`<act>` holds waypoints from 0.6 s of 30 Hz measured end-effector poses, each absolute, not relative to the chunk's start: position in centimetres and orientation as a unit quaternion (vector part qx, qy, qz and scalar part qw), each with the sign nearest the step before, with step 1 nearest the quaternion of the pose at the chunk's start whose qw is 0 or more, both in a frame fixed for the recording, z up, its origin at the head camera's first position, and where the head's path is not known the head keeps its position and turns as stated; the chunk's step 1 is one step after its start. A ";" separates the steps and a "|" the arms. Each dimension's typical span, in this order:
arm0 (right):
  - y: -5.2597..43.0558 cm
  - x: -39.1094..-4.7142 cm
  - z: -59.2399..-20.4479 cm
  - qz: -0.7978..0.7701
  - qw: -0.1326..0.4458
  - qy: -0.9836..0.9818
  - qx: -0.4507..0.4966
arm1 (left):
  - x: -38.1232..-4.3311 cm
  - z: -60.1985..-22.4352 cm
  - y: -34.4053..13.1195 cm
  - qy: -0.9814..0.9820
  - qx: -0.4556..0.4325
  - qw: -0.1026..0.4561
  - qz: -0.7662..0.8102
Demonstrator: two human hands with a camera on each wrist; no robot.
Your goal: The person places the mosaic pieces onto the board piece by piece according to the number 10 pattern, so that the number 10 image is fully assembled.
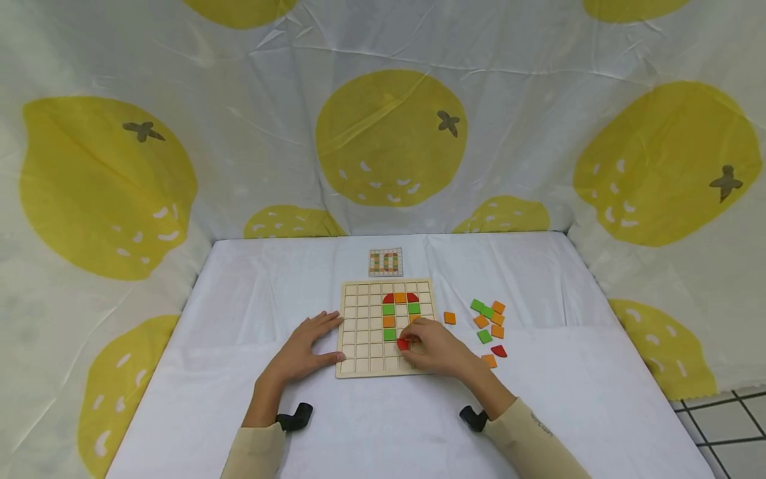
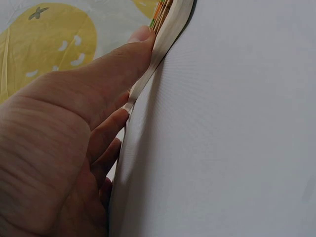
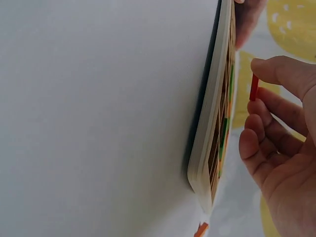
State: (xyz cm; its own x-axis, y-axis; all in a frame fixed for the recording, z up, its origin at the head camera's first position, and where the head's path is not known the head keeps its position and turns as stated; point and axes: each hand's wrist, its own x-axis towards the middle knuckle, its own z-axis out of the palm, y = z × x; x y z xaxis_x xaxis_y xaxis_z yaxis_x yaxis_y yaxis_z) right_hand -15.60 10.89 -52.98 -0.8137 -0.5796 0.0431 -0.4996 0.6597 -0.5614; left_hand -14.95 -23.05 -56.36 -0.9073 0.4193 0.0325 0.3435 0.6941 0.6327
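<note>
A wooden grid board (image 1: 359, 332) lies on the white table, with red, orange and green tiles set in its upper right cells. My right hand (image 1: 439, 347) pinches a red tile (image 1: 403, 344) between thumb and finger over the lower middle of the board. In the right wrist view that red tile (image 3: 254, 88) shows edge-on, apart from the board. My left hand (image 1: 304, 346) rests at the board's left edge, thumb and fingertips touching it, fingers fairly straight. In the left wrist view the thumb (image 2: 140, 34) lies against the board's rim.
Right of the board lie several loose tiles, among them a green tile (image 1: 484, 336), a red quarter-round tile (image 1: 499, 350) and an orange tile (image 1: 449, 318). A small pattern card (image 1: 385, 263) lies behind the board. A lemon-print cloth (image 1: 389, 140) hangs at the back.
</note>
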 end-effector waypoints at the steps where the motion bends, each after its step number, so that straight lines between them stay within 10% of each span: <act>1: 10.6 -15.6 -53.0 -0.287 0.073 0.907 -0.300 | -15.0 -56.4 -23.0 0.918 0.208 0.057 0.332; 18: 8.7 -16.3 -53.8 -0.264 0.088 0.902 -0.330 | -15.0 -56.5 -23.1 0.919 0.206 0.058 0.331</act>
